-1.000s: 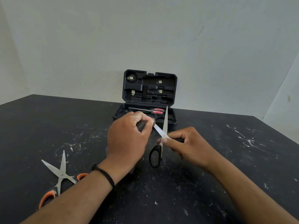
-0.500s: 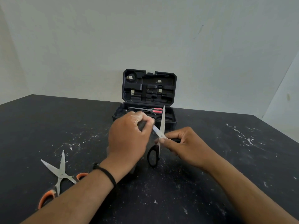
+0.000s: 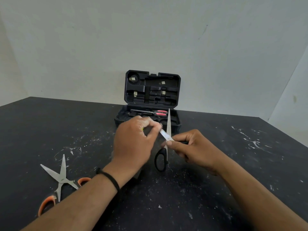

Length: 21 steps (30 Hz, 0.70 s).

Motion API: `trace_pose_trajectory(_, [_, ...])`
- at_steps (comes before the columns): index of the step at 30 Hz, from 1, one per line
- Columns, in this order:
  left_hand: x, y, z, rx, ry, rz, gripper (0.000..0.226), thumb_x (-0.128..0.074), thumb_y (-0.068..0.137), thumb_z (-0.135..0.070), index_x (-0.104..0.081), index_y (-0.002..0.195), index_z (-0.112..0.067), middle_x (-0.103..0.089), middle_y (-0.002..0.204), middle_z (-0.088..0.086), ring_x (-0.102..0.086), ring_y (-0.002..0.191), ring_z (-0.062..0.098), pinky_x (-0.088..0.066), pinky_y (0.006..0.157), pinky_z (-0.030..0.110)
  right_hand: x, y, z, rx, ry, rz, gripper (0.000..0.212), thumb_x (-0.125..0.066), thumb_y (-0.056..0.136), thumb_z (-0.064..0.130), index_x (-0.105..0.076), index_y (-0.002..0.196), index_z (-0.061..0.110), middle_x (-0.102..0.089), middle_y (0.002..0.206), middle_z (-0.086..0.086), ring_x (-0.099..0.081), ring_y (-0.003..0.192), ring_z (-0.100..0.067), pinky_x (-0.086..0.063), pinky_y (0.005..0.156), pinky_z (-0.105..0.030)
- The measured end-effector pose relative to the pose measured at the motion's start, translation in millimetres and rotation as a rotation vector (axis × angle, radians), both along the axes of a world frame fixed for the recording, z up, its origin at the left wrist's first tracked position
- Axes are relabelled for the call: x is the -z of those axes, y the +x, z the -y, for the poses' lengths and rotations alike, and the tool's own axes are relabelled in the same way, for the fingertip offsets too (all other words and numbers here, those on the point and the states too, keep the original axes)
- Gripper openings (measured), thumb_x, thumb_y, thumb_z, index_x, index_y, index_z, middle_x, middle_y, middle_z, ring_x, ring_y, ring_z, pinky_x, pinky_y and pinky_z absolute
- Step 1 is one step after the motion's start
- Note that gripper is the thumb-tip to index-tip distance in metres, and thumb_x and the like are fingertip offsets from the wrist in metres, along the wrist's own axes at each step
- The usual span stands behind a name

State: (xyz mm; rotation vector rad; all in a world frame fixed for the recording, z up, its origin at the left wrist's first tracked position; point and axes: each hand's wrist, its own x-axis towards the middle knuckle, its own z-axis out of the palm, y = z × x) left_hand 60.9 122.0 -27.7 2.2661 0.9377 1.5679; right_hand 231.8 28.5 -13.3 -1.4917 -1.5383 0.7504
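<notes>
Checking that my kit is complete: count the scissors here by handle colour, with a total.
Black-handled scissors: 1
Orange-handled scissors: 1
Red-handled scissors: 1
Total: 3

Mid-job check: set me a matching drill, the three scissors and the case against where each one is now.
Things: 1 black-handled scissors; 2 orange-handled scissors; 3 red-handled scissors; 4 tool case.
States: A lying inside the tool case; B open, lid upright, at the back of the table; C held, one blade pointing up; D spread open on the table, left side.
Pairs: 1-C; 2-D; 3-A; 4-B.
</notes>
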Motion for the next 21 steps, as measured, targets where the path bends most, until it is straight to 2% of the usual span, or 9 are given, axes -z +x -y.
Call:
trace_pose_trajectory(4, [-2, -14, -16, -0.079, -0.071, 0.057, 0.010, -0.074, 0.089, -0.030, -0.079, 0.081, -0.029, -0.072, 0.081, -0.015, -0.064, 0.077, -0.001, -0.043, 0.073, 0.004, 3, -4, 1, -0.023, -0.076, 0.031, 0.018, -0.066, 0.097, 0.028, -0.083, 0.097, 0.022, -0.046, 0.053, 0.005, -0.035, 0.052, -0.011, -0.031, 0.051, -0.022])
trace_pose_trajectory(7, [-1, -12, -9, -0.009, -0.045, 0.033, 0.008, -0.075, 0.089, -0.029, -0.080, 0.083, -0.028, -0.071, 0.081, -0.016, -0.065, 0.078, -0.002, -0.046, 0.074, 0.009, 4, -4, -1, 0.006, -0.069, -0.011, 0.018, -0.066, 0.097, 0.027, -0.083, 0.096, 0.020, -0.044, 0.053, 0.004, -0.036, 0.051, -0.010, -0.031, 0.050, -0.021])
trace_pose_trajectory(11, [5, 1, 10, 0.187, -0.020, -0.096, 0.004, -0.078, 0.086, -0.029, -0.080, 0.084, -0.031, -0.071, 0.081, -0.018, -0.065, 0.079, -0.003, -0.050, 0.075, 0.016, 4, 1, -1, 0.041, -0.013, 0.038, 0.036, -0.062, 0.100, 0.024, -0.070, 0.082, -0.006, -0.043, 0.057, -0.002, -0.033, 0.047, -0.006, -0.029, 0.049, -0.018])
trace_pose_trajectory(13, [6, 5, 11, 0.188, -0.007, -0.094, 0.004, -0.077, 0.086, -0.029, -0.080, 0.085, -0.030, -0.071, 0.082, -0.017, -0.066, 0.080, -0.003, -0.051, 0.077, 0.020, 4, 2, -1, 0.038, 0.005, 0.065, 0.039, -0.062, 0.101, 0.025, -0.067, 0.083, -0.009, -0.042, 0.058, -0.003, -0.032, 0.049, -0.007, -0.028, 0.049, -0.018])
trace_pose_trajectory(17, [3, 1, 0, 0.040, 0.016, -0.035, 0.007, -0.074, 0.089, -0.032, -0.079, 0.085, -0.029, -0.072, 0.082, -0.014, -0.066, 0.079, 0.001, -0.053, 0.076, 0.025, 0, 4, 0, 0.019, -0.010, 0.070, 0.022, -0.065, 0.099, 0.027, -0.081, 0.095, 0.012, -0.045, 0.056, 0.001, -0.033, 0.051, -0.010, -0.029, 0.049, -0.019])
trace_pose_trajectory(21, [-2, -14, -20, -0.097, -0.040, 0.039, 0.011, -0.072, 0.090, -0.033, -0.079, 0.083, -0.029, -0.072, 0.081, -0.013, -0.065, 0.076, 0.002, -0.042, 0.072, 0.004, -1, 3, 2, -0.023, -0.062, 0.072, 0.019, -0.064, 0.099, 0.027, -0.082, 0.099, 0.022, -0.047, 0.056, 0.003, -0.035, 0.050, -0.009, -0.031, 0.050, -0.019])
